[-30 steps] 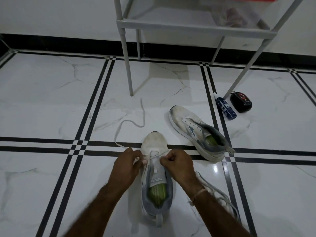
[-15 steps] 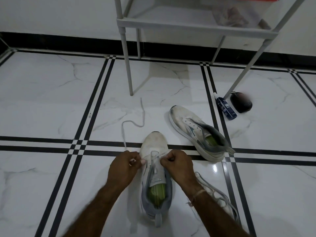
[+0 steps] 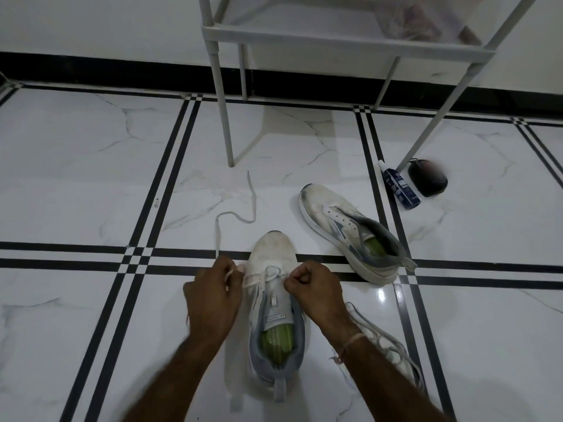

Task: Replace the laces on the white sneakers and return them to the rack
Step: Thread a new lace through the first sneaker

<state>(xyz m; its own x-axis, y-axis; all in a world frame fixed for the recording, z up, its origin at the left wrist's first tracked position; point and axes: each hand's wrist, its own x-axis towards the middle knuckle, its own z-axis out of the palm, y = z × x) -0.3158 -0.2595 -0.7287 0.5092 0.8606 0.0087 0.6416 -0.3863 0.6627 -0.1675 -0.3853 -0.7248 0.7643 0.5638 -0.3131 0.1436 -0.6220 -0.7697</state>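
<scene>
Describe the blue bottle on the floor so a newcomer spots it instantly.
Find the white rack at the top and follow its right front leg down to the floor. The bottle lies on its side just left of where that leg lands. It is slim and blue with a white cap, unlike the round black object on the leg's right.

Hands: left hand (image 3: 213, 296) and right hand (image 3: 316, 287) were bare.
Right wrist (image 3: 336, 327): wore a thin pale thread band (image 3: 350, 341), knotted, loose ends hanging.
Forearms: left forearm (image 3: 179, 370) and right forearm (image 3: 393, 382) were bare.
</scene>
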